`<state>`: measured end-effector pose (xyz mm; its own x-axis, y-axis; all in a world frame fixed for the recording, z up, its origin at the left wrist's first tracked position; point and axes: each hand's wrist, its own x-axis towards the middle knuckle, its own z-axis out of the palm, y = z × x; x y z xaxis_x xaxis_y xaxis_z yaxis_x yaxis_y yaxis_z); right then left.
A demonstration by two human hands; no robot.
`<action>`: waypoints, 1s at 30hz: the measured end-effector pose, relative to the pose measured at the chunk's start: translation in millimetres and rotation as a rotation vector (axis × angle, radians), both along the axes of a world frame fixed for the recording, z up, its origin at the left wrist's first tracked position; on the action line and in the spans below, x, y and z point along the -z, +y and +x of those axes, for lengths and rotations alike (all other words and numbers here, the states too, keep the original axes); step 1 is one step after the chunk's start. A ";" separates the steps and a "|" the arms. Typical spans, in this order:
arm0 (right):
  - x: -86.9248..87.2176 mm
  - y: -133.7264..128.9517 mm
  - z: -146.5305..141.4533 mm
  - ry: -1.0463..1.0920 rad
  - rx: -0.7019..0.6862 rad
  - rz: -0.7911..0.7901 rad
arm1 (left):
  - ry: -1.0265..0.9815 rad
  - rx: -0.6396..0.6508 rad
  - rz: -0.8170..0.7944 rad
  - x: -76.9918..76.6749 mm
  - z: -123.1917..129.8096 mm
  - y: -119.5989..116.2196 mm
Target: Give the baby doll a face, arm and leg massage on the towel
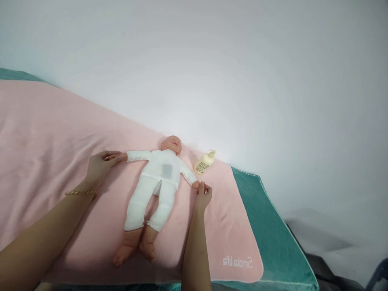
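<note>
A baby doll (162, 173) with a white cloth body lies on its back, its head toward the wall and its bare feet toward me. My left hand (102, 162) is closed around the doll's hand on the left, and that arm is stretched out sideways. On the other side, my right hand (204, 195) pinches the doll's other hand, with the arm angled down and outward. Just beyond my right hand, a pale yellow pump bottle (204, 163) with printed text stands on the blanket, touched by neither hand.
Under the doll spreads a pink blanket (224, 226) with mirrored "Simple life" lettering near its corner. A green cover (266, 226) shows beyond it on the right and along the front edge. Behind rises a plain white wall (212, 72). Dark objects (324, 266) sit at the lower right.
</note>
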<state>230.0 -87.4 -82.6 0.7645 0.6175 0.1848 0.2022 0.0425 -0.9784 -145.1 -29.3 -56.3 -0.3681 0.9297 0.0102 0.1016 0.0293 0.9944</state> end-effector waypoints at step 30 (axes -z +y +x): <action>-1.9 -2.4 -1.2 -0.023 0.006 -0.088 | 0.103 -0.054 -0.046 12.6 -6.1 4.2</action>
<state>228.9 -89.8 -80.7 0.7646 0.6273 0.1477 0.2251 -0.0452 -0.9733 -151.2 -25.1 -68.8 -0.4170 0.9089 0.0087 0.2005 0.0826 0.9762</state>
